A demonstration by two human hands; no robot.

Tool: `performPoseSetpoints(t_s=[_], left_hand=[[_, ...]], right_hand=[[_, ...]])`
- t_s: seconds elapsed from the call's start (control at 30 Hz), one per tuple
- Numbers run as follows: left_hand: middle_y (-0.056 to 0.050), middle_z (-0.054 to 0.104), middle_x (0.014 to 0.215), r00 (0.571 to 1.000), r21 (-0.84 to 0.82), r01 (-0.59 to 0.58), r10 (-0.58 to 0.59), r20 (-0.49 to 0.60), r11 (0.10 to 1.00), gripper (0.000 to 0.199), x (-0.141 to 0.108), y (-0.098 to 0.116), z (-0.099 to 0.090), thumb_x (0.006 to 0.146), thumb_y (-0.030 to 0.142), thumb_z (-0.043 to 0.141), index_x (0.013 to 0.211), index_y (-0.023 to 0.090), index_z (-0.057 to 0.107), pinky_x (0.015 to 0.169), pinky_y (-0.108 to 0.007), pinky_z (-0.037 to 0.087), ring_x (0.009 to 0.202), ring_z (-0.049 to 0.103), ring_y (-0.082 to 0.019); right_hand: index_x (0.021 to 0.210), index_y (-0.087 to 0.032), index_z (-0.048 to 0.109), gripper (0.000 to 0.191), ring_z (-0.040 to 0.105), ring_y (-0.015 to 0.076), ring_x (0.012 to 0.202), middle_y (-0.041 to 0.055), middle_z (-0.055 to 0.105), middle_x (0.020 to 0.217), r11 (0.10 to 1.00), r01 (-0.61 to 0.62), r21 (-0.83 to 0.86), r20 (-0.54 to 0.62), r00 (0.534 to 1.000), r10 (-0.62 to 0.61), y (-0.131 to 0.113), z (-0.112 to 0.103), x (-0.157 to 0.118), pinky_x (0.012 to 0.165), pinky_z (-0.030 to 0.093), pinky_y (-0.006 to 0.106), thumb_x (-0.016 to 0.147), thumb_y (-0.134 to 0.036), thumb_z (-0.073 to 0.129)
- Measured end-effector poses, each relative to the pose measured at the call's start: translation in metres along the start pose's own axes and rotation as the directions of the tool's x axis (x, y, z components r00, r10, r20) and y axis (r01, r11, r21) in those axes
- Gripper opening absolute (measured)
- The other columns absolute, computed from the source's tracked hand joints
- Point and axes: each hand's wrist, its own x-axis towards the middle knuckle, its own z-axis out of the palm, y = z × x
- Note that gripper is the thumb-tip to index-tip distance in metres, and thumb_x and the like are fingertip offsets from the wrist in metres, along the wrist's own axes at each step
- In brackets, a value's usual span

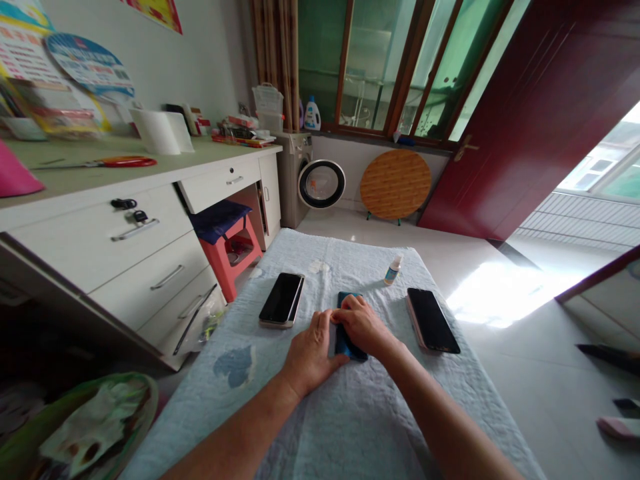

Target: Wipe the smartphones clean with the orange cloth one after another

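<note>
A blue phone point(356, 355) lies flat on the light blue cloth point(320, 427) between my hands. My left hand point(311, 353) rests along its left edge, thumb at the lower end and fingers near the upper left side, holding it. Over the phone's middle and upper part lies my right hand point(363, 325), its fingers bent and pressed together; what they may hold is hidden. A dark-screened phone point(283, 298) lies to the left, and another black phone point(433, 320) to the right. Behind my right hand stands a small spray bottle point(393, 271), upright.
A white desk point(115, 233) runs along the left, with scissors point(127, 162) and a paper roll point(160, 132) on top. Below it are a pink stool point(233, 257) and a green basket point(150, 393). A washing machine point(294, 173) with its door open stands behind.
</note>
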Motion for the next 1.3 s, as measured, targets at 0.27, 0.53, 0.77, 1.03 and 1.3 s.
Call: performPoseSetpoints(t_s=[0.27,0.53,0.77,1.03,1.3], left_hand=[[-0.008,0.042,0.145,0.992,0.005,-0.092,0.091,0.088,0.996,0.060,-0.001,0.008,-0.013,0.083,0.047,0.060,0.136,0.025,0.041,0.095,-0.037,0.046,0.114,0.058,-0.026],[-0.005,0.050,0.141,0.989,-0.023,-0.121,0.123,0.080,0.992,0.058,-0.001,0.005,-0.011,0.082,0.047,0.062,0.134,0.023,0.049,0.101,-0.037,0.044,0.117,0.056,-0.027],[-0.005,0.050,0.141,0.990,-0.012,-0.105,0.106,0.091,0.994,0.058,-0.001,0.009,-0.013,0.082,0.046,0.062,0.134,0.024,0.049,0.100,-0.038,0.044,0.117,0.057,-0.027],[-0.005,0.051,0.140,0.991,-0.021,-0.105,0.107,0.085,0.994,0.055,-0.002,0.011,-0.015,0.081,0.040,0.064,0.132,0.025,0.050,0.100,-0.038,0.045,0.115,0.058,-0.026],[-0.005,0.049,0.142,0.991,-0.013,-0.118,0.118,0.063,0.993,0.053,-0.002,0.009,-0.014,0.080,0.037,0.064,0.130,0.024,0.052,0.100,-0.038,0.045,0.117,0.057,-0.026]], right_hand=[[0.104,-0.026,0.069,0.026,0.043,0.0204,0.100,0.0070,0.052,0.108,0.984,-0.114,-0.139,0.012,0.993,0.117,0.013,0.001,0.036,0.086,0.034,0.029,0.093,-0.026,0.045],[0.105,-0.025,0.068,0.030,0.046,0.0217,0.096,0.0087,0.054,0.107,0.972,-0.158,-0.173,-0.015,0.987,0.158,0.021,0.000,0.050,0.082,0.037,0.031,0.095,-0.026,0.040],[0.106,-0.022,0.067,0.033,0.048,0.0213,0.094,0.0103,0.056,0.104,0.958,-0.233,-0.170,-0.035,0.973,0.230,0.036,0.003,0.050,0.083,0.036,0.031,0.096,-0.025,0.036],[0.103,-0.017,0.066,0.032,0.051,0.0202,0.093,0.0111,0.057,0.100,0.937,-0.305,-0.169,-0.077,0.952,0.296,0.056,0.002,0.032,0.084,0.035,0.030,0.096,-0.022,0.035],[0.094,-0.014,0.062,0.031,0.053,0.0183,0.086,0.0107,0.058,0.094,0.904,-0.399,-0.151,-0.169,0.912,0.374,0.053,0.013,0.018,0.082,0.034,0.028,0.096,-0.015,0.031]])
